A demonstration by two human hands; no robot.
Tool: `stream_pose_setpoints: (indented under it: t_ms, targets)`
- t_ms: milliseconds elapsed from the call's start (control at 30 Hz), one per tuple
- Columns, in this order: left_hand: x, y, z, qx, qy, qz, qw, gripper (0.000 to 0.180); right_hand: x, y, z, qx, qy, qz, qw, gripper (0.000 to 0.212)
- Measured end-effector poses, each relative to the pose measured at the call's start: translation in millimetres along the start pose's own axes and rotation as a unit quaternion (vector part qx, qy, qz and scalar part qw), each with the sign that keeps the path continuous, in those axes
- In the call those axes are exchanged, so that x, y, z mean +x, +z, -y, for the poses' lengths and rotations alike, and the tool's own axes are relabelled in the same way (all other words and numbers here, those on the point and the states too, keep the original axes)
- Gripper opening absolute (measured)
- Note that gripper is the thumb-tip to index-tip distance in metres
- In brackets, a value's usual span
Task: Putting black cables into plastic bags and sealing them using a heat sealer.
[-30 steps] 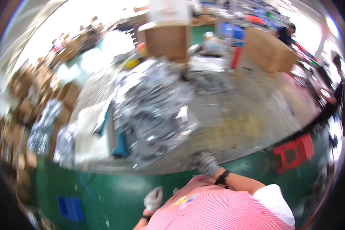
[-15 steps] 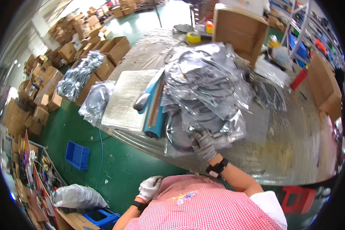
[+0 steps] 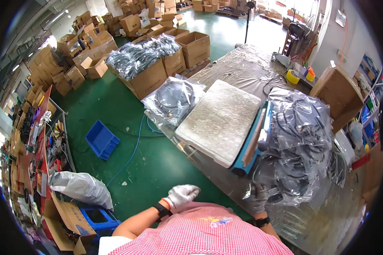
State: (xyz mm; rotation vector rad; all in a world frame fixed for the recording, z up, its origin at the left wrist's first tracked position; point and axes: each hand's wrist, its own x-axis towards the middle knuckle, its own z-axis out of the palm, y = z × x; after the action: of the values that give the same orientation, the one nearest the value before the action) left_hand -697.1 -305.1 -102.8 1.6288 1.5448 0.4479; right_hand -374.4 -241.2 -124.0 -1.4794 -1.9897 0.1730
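My right hand [image 3: 258,196], in a grey glove, grips the lower edge of a heap of clear plastic bags with black cables [image 3: 300,144] lying on the wrapped table [image 3: 247,68]. My left hand [image 3: 182,194], in a white glove, hovers loosely curled over the green floor near my chest and holds nothing. A blue heat sealer [image 3: 254,142] lies just left of the heap, beside a flat white pad [image 3: 220,120].
Open cardboard boxes [image 3: 148,74] full of bagged cables stand on the floor at the left. A clear bag of cables [image 3: 173,98] leans at the table edge. A blue crate [image 3: 101,139], a blue hose [image 3: 134,148] and a grey sack [image 3: 81,187] lie on the floor. A cardboard box [image 3: 338,93] stands at the right.
My view has swung left and down, so the floor and boxes fill the left side. My right hand stays at the bag heap; my left hand has risen and shows more.
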Motion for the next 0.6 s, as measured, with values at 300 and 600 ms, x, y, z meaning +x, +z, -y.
stream_pose_setpoints:
  t_ms: [300, 600]
  targets:
    - [79, -162, 79, -0.013, -0.003, -0.080, 0.997, 0.031, 71, 52, 142, 0.015, -0.003, -0.022, 1.000, 0.020]
    - [244, -219, 10, 0.011, 0.271, -0.352, 0.896, 0.036, 178, 87, 121, 0.065, 0.020, 0.069, 0.995, 0.035]
